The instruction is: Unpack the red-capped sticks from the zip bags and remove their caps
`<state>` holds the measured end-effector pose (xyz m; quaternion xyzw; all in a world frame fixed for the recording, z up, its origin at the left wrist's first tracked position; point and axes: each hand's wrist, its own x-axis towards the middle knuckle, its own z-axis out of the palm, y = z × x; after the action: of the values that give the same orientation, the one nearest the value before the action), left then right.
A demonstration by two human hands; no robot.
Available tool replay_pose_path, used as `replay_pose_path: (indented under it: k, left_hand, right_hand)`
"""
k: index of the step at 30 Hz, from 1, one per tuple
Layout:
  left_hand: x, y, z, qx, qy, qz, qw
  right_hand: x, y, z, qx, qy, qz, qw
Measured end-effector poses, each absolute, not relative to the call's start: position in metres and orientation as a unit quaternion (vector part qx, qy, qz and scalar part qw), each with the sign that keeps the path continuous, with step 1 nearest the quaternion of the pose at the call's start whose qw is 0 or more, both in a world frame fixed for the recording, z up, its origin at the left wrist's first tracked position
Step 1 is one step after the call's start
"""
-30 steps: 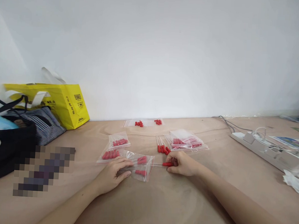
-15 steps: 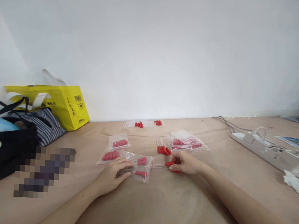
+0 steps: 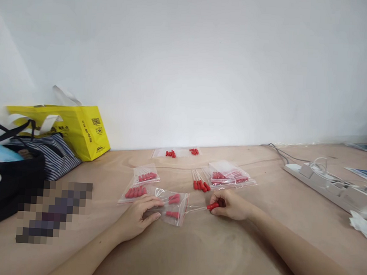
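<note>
My left hand (image 3: 141,214) grips the left end of a clear zip bag (image 3: 162,221), fingers above and thumb below. Several red-bulbed droppers (image 3: 174,199) lie inside this bag. My right hand (image 3: 229,204) is closed on the red bulb of a dropper (image 3: 212,206); its thin clear stem points left to the bag's red-edged mouth. A second stem shows alongside, but its bulb is hard to tell apart. Just beyond my right hand, several loose droppers (image 3: 201,185) lie side by side, bulbs toward me.
Filled zip bags (image 3: 146,177) lie beyond my left hand; more bags (image 3: 231,173) are stacked beyond my right. Another bag (image 3: 182,153) rests by the wall. A white power strip (image 3: 326,185) is at right, with a yellow bag (image 3: 92,138) and a black bag (image 3: 28,186) at left.
My right hand has shifted slightly right and down, and the held dropper has moved back with it. The left hand and its bag have barely moved.
</note>
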<state>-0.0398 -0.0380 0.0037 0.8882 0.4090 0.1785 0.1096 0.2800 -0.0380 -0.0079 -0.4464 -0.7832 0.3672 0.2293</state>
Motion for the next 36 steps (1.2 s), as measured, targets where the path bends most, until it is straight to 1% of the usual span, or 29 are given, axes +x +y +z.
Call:
replay_pose_path:
  k: [3,6,12,15,17,19,21,22,23,25,29,36]
  left_hand:
    - [-0.040,-0.038,0.004,0.887,0.410,0.178,0.111]
    - [-0.040,-0.038,0.005,0.887,0.409,0.181,0.114]
    - [-0.039,-0.039,0.005,0.885,0.415,0.177,0.118]
    - [-0.039,-0.039,0.004,0.886,0.412,0.178,0.115]
    - [-0.040,-0.038,0.004,0.886,0.411,0.182,0.114]
    - [-0.040,-0.038,0.003,0.886,0.409,0.184,0.114]
    - [-0.041,-0.037,0.003,0.887,0.407,0.186,0.114]
    - [-0.041,-0.036,0.003,0.888,0.404,0.186,0.115]
    - [-0.041,-0.036,0.003,0.889,0.403,0.186,0.115]
    - [-0.041,-0.036,0.003,0.890,0.400,0.184,0.117]
    - [-0.042,-0.036,0.002,0.889,0.403,0.181,0.121]
    - [-0.041,-0.035,0.003,0.889,0.401,0.181,0.126]
  right_hand:
    - [0.285,-0.035,-0.008,-0.456,-0.776,0.352,0.256]
    - [0.296,-0.031,-0.003,-0.450,-0.755,0.370,0.302]
    - [0.311,-0.013,0.009,-0.430,-0.684,0.380,0.451]
    - [0.292,0.001,0.009,-0.446,-0.652,0.320,0.524]
    - [0.272,0.009,0.006,-0.467,-0.659,0.241,0.538]
    - [0.249,0.017,0.002,-0.483,-0.706,0.108,0.506]
    - [0.229,0.022,-0.002,-0.492,-0.773,-0.021,0.400]
    - [0.221,0.023,-0.004,-0.495,-0.797,-0.070,0.339]
    - [0.215,0.024,-0.006,-0.492,-0.811,-0.090,0.305]
    - [0.206,0.025,-0.010,-0.483,-0.830,-0.106,0.257]
    - [0.203,0.022,-0.013,-0.461,-0.858,-0.102,0.204]
    - [0.206,0.013,-0.007,-0.447,-0.877,-0.080,0.159]
